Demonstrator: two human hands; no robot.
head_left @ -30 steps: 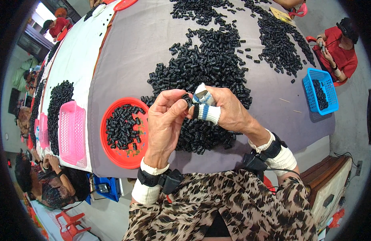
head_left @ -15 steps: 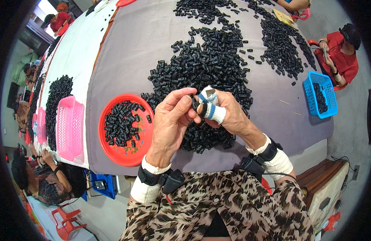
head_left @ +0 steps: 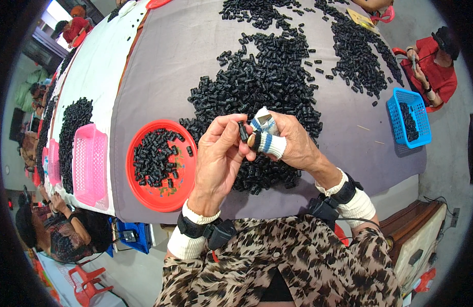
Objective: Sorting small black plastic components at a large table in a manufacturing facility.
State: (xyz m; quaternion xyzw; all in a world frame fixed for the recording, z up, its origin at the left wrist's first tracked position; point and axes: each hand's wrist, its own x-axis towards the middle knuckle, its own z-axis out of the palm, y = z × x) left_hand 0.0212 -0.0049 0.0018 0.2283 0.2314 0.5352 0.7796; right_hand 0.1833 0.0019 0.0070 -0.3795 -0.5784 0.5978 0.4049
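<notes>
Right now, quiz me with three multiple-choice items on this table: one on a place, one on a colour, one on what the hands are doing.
1. Where is the round red plastic tray of black pieces?
A. By the left hand
B. By the right hand
C. On the floor

2. What colour is the small mesh basket at the table's right edge?
A. Pink
B. Blue
C. Green

3. What are both hands doing?
A. Resting flat
B. Pinching a small black plastic piece together
C. Lifting the tray

Answers: 1 A, it lies beside the left hand. 2 B, its mesh is blue. 3 B, the fingertips meet on the piece.
</notes>
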